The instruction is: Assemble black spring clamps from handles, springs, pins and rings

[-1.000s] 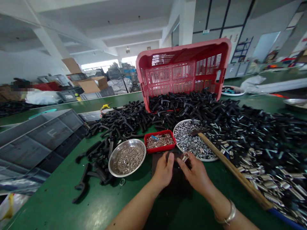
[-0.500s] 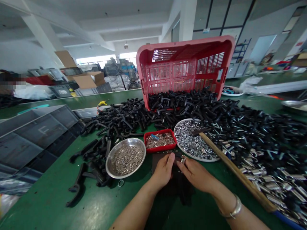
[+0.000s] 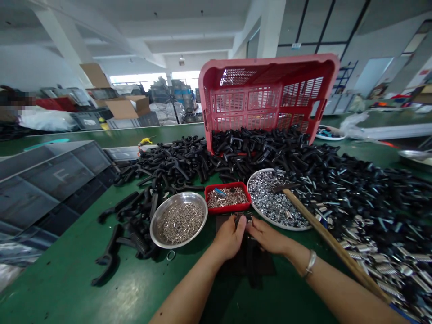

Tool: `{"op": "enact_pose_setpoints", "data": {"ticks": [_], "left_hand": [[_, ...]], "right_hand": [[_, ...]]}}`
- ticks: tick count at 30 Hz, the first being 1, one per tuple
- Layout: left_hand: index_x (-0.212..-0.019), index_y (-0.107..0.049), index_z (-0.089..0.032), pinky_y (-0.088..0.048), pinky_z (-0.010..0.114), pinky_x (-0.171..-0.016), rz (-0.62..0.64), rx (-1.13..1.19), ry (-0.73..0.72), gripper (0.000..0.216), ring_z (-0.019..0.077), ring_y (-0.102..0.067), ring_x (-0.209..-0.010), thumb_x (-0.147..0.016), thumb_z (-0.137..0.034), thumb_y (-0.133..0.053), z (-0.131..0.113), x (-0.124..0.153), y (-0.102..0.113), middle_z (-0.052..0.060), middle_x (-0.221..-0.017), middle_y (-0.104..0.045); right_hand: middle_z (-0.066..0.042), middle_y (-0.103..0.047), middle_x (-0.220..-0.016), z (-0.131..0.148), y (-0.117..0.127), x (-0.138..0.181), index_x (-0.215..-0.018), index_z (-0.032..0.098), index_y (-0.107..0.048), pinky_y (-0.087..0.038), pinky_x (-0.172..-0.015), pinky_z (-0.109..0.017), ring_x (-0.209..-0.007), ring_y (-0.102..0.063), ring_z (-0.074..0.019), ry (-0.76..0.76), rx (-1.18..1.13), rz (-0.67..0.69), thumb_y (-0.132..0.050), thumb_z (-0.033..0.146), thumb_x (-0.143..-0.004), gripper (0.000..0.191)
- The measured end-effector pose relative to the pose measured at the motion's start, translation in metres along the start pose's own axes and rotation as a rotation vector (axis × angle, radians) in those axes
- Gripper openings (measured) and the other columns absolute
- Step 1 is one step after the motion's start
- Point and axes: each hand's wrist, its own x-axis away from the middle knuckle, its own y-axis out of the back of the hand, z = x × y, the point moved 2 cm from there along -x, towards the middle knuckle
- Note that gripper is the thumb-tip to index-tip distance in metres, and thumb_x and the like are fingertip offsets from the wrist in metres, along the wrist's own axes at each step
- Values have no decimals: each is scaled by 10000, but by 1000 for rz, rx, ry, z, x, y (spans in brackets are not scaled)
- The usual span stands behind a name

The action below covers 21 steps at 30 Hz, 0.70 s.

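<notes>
Person is sitting at the green table [image 3: 67,279], both hands working over a dark mat [image 3: 259,267] laid just in front of the trays. The mat is probably giving a firm, non-slip spot for pressing small pieces together.

Left hand [image 3: 231,236] and right hand [image 3: 270,237] are meeting fingertip to fingertip. Both are clenching 1 small black part [image 3: 243,219], which is showing a glint of metal. The part is sitting between the 2 thumbs and forefingers, poking out just above them at the mat's far edge, touching or nearly touching it. How deep the right fingertips are gripping cannot be told.

Supplies are lying in an arc within short reach, likely so neither arm is stretching:
- steel bowl [image 3: 154,227] of small rings, left of the hands
- red tray [image 3: 206,203] of thin metal pieces, just beyond the part
- white plate [image 3: 250,198] of shiny nuts, right of it
- hammer [image 3: 324,238] resting with its head on the plate

Behind, a red crate [image 3: 270,94] is standing tipped on its side, black plastic pieces [image 3: 270,148] spilling toward the person. Springs [image 3: 371,252] are lying heaped at far right.
</notes>
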Motion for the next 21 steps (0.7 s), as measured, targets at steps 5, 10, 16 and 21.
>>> {"op": "enact_pose_setpoints", "data": {"ticks": [5,10,16,21], "left_hand": [[-1303,-326,-126,-349,428,-906,-56,-395,-38,967,335,-444,-1107,-566,-732,-486,-12,9,3,156,-1228,-486],[-1328,-286,-91,-310,442,-947,-112,-500,17,1131,356,-391,-1143,-428,-715,-570,-13,11,-1,183,-1267,-434],[-1333,-286,-132,-278,465,-970,-27,-589,-82,1126,341,-357,-1173,-409,-701,-586,-7,-4,8,152,-1284,-420],[-1331,-307,-165,-239,512,-987,68,-643,-172,1202,360,-338,-1174,-320,-744,-602,4,-11,-2,136,-1320,-384]], "right_hand": [[-8,-584,-730,-9,-16,-3,-984,179,-532,-440,-533,-258,-596,-536,-129,-177,-368,-166,-415,532,-795,417],[-44,-645,-790,1,-7,-1,-989,184,-576,-466,-667,-284,-702,-599,-153,-195,-99,-179,-247,505,-871,474],[-127,-618,-1040,26,45,-57,-997,166,-615,-390,-843,-345,-991,-540,-226,-63,965,-171,-292,282,-895,358],[-103,-594,-1024,26,48,-116,-989,142,-594,-439,-803,-388,-940,-553,-211,-91,1093,45,-515,273,-827,222]]}}
